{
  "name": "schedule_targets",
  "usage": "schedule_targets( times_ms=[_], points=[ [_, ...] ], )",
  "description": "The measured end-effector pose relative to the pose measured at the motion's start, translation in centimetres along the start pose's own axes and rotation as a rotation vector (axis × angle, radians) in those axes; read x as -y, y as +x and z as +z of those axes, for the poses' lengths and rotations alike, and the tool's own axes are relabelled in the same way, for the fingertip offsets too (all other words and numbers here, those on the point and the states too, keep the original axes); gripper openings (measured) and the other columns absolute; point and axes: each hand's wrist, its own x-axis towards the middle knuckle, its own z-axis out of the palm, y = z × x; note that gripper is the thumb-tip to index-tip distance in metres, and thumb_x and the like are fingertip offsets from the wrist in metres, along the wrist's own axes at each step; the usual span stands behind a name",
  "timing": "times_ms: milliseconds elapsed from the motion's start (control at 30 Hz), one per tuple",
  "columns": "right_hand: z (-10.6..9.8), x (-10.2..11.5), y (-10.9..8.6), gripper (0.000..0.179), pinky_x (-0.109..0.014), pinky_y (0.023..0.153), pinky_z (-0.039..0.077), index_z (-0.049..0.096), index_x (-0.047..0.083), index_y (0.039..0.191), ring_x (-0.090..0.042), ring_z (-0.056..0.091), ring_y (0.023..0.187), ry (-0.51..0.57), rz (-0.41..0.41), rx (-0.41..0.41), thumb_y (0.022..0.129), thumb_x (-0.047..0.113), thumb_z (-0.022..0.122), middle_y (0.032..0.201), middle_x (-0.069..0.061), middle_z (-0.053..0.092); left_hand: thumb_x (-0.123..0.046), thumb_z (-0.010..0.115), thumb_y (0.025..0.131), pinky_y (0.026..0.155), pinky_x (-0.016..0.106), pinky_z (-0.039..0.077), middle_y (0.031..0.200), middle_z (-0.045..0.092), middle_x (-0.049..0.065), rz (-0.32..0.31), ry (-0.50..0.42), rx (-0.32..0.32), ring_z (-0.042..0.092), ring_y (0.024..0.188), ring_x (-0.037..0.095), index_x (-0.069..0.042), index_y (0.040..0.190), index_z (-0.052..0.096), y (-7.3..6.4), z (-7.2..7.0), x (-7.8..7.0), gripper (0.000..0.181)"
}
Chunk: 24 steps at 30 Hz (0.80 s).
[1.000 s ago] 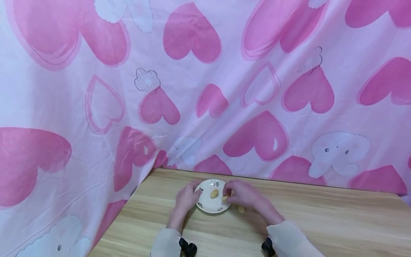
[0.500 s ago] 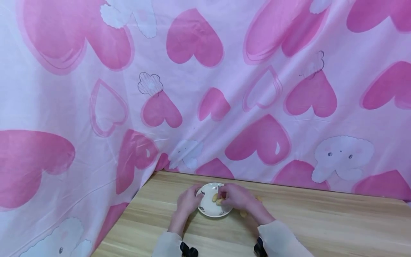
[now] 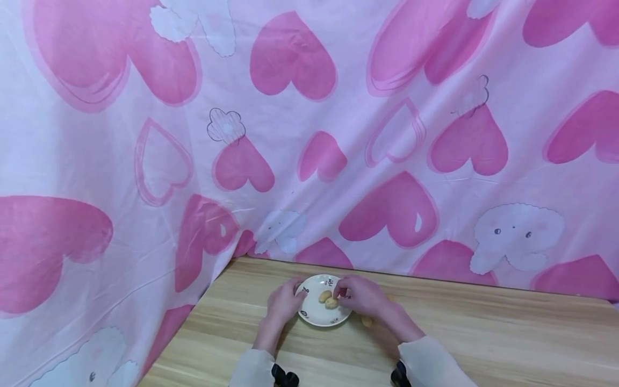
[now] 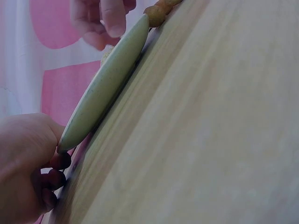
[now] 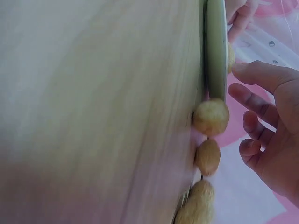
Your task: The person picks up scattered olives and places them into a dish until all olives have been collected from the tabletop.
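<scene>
My left hand (image 3: 282, 303) grips the left rim of a small white plate (image 3: 316, 317), thumb at the edge and fingers curled below it in the left wrist view. Two unshelled peanuts lie close together on the plate: one peanut (image 3: 325, 296) behind, another peanut (image 3: 331, 303) nearer. Over the plate's right side hovers my right hand (image 3: 364, 295); its fingers are loosely bent and hold nothing in the right wrist view. Its thumb (image 5: 261, 74) is close to a peanut (image 5: 231, 58) on the plate; whether they touch I cannot tell.
Several peanuts lie on the wooden table (image 3: 474, 333) right of the plate, such as a round peanut (image 5: 211, 117) beside the rim and a waisted peanut (image 5: 197, 205). The right forearm partly hides them from the head. A pink heart-patterned cloth (image 3: 309, 209) hangs behind the table.
My right hand carried a peanut from the plate's right edge to its middle and let it go beside the first peanut, then drew slightly right. The left hand kept its hold.
</scene>
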Motion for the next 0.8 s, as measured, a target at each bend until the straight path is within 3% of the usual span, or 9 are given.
schedule_targets(
  times_ms=[400,800],
  points=[
    [-2.8,-1.0,-3.4,0.008,-0.026,0.070,0.047,0.073,0.018,0.094,-0.016,0.059,0.082,0.020,0.077,-0.050,0.087,0.013,0.073,0.085,0.012,0.062,-0.023,0.067,0.091,0.095,0.054,0.048,0.124,0.070,0.012,-0.009,-0.017,0.004,0.066,0.113,0.037,-0.013,0.127,0.067,-0.3,0.3,-0.3,0.038],
    [-4.3,-1.9,-5.4,0.007,-0.026,0.071,0.050,0.073,0.018,0.093,-0.014,0.062,0.083,-0.034,0.048,-0.082,0.086,0.016,0.074,0.084,0.016,0.062,-0.024,0.067,0.091,0.097,0.057,0.046,0.126,0.069,0.012,-0.037,-0.002,0.013,0.064,0.116,0.038,-0.014,0.129,0.065,-0.1,0.1,-0.1,0.039]
  ],
)
